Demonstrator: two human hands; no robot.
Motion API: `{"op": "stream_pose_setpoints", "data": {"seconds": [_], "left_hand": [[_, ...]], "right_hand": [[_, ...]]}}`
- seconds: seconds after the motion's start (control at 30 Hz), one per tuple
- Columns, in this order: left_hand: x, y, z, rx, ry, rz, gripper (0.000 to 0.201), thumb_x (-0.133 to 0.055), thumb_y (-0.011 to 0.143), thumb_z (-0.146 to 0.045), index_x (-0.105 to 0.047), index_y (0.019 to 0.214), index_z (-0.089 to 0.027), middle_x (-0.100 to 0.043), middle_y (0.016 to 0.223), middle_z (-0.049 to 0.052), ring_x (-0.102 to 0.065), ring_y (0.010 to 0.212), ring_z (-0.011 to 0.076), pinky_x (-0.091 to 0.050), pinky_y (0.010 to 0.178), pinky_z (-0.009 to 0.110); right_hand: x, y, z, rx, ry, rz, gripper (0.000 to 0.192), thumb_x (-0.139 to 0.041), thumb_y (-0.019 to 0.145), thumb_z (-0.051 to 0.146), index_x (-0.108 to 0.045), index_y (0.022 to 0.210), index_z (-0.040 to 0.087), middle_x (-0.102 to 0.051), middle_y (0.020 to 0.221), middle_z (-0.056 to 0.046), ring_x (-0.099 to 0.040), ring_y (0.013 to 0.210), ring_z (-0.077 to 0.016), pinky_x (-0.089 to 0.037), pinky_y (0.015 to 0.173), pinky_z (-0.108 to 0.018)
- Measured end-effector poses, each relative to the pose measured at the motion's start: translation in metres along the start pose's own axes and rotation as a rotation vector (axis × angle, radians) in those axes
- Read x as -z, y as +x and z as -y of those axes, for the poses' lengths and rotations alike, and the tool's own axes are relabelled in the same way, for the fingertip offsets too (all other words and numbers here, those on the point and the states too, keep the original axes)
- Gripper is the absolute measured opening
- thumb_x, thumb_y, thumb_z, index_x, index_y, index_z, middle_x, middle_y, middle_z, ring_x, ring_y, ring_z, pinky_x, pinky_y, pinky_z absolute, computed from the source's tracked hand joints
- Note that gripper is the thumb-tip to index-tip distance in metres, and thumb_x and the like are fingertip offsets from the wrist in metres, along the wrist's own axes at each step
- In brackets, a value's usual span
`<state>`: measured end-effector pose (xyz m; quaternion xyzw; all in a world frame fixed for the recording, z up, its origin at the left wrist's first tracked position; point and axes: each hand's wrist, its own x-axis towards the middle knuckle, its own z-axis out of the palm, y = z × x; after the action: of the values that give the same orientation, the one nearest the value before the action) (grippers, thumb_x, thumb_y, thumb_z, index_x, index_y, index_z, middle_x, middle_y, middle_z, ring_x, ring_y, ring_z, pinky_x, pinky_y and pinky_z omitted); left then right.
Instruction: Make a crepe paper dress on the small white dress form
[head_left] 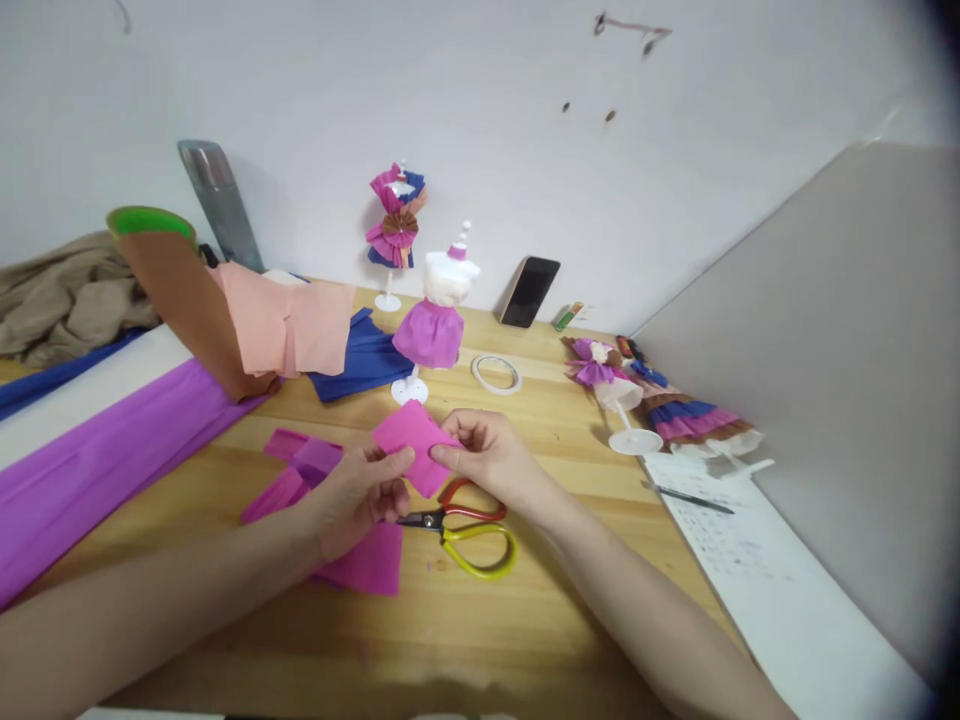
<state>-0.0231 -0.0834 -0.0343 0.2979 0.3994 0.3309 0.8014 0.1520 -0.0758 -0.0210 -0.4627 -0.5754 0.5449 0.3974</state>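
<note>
In mid-frame, the four-cornered pink paper (pixel 418 431), pinched by the left hand (pixel 358 497) and right hand (pixel 493 457), may be torn by uneven pulling.

Bare table (pixel 450 640) leaves a way in from the front edge to the scissors (pixel 435 521); beyond, the held pink paper (pixel 416 432) and a mannequin (pixel 430 330) block the back edge.
</note>
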Motion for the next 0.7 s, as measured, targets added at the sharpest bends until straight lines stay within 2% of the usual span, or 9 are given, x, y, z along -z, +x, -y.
{"op": "stream_pose_setpoints", "data": {"seconds": [0.17,0.23,0.3,0.37,0.4,0.43,0.5,0.6,0.7], "left_hand": [[0.005,-0.001,0.003,0.01,0.001,-0.014,0.044,-0.092,0.05,-0.042,-0.061,0.05,-0.011,-0.057,0.036,0.002,-0.044,0.03,0.0036,-0.032,0.033,0.011],[0.005,-0.003,0.003,-0.004,-0.06,-0.07,0.039,-0.093,0.051,-0.035,-0.062,0.049,-0.011,-0.06,0.039,0.003,-0.048,0.032,0.0042,-0.036,0.034,0.01],[0.005,-0.006,0.002,-0.002,-0.128,-0.14,0.031,-0.092,0.053,-0.025,-0.065,0.054,-0.011,-0.066,0.046,0.004,-0.054,0.037,0.0053,-0.041,0.038,0.009],[0.004,-0.009,0.001,0.018,-0.183,-0.194,0.022,-0.09,0.057,-0.016,-0.068,0.058,-0.011,-0.071,0.053,0.005,-0.06,0.042,0.0066,-0.048,0.043,0.009],[0.004,-0.01,0.002,0.029,-0.206,-0.204,0.019,-0.088,0.059,-0.013,-0.069,0.06,-0.01,-0.072,0.057,0.005,-0.063,0.046,0.0075,-0.051,0.046,0.009],[0.004,-0.011,0.002,0.039,-0.225,-0.201,0.017,-0.087,0.06,-0.011,-0.07,0.062,-0.01,-0.074,0.06,0.006,-0.066,0.05,0.0086,-0.053,0.05,0.009],[0.004,-0.013,0.005,0.042,-0.251,-0.165,0.016,-0.087,0.062,-0.012,-0.072,0.065,-0.01,-0.076,0.065,0.007,-0.071,0.058,0.0111,-0.057,0.056,0.011],[0.005,-0.014,0.009,0.037,-0.271,-0.095,0.016,-0.087,0.063,-0.016,-0.074,0.07,-0.009,-0.077,0.07,0.008,-0.072,0.062,0.0123,-0.058,0.06,0.011],[0.007,-0.014,0.011,0.031,-0.298,-0.104,0.014,-0.085,0.065,-0.011,-0.074,0.071,-0.009,-0.077,0.07,0.007,-0.072,0.063,0.0124,-0.058,0.06,0.011]], "right_hand": [[0.008,-0.013,0.003,0.067,-0.113,0.005,0.025,-0.068,0.078,0.038,-0.055,0.071,0.018,-0.056,0.065,0.002,-0.048,0.057,-0.01,-0.04,0.056,-0.024],[0.015,-0.024,0.003,0.115,-0.286,-0.001,0.016,-0.063,0.081,0.03,-0.057,0.074,0.018,-0.06,0.069,0.0,-0.054,0.062,-0.0126,-0.045,0.06,-0.027],[0.021,-0.038,-0.001,0.156,-0.51,0.062,0.0,-0.061,0.082,0.019,-0.061,0.081,0.018,-0.063,0.076,-0.003,-0.058,0.069,-0.0156,-0.049,0.064,-0.029],[0.023,-0.054,-0.01,0.224,-0.702,0.203,0.034,-0.055,0.077,0.005,-0.062,0.107,0.019,-0.065,0.102,-0.009,-0.062,0.09,-0.021,-0.054,0.078,-0.036],[0.023,-0.061,-0.016,0.241,-0.796,0.248,0.05,-0.051,0.076,0.001,-0.057,0.121,0.019,-0.063,0.115,-0.012,-0.061,0.102,-0.0239,-0.054,0.085,-0.04],[0.022,-0.067,-0.022,0.266,-0.89,0.264,0.058,-0.048,0.077,0.0,-0.053,0.13,0.02,-0.06,0.121,-0.013,-0.059,0.11,-0.0262,-0.053,0.09,-0.043],[0.02,-0.076,-0.033,0.277,-1.001,0.262,0.062,-0.044,0.081,0.0,-0.045,0.139,0.021,-0.057,0.126,-0.016,-0.055,0.119,-0.0287,-0.051,0.096,-0.048],[0.02,-0.084,-0.042,0.239,-1.046,0.212,0.066,-0.042,0.081,-0.001,-0.04,0.144,0.02,-0.057,0.121,-0.016,-0.059,0.112,-0.0277,-0.055,0.092,-0.045],[0.025,-0.09,-0.038,0.197,-1.025,0.201,0.069,-0.045,0.079,0.001,-0.039,0.144,0.021,-0.057,0.12,-0.016,-0.062,0.108,-0.0277,-0.057,0.087,-0.044]]}}
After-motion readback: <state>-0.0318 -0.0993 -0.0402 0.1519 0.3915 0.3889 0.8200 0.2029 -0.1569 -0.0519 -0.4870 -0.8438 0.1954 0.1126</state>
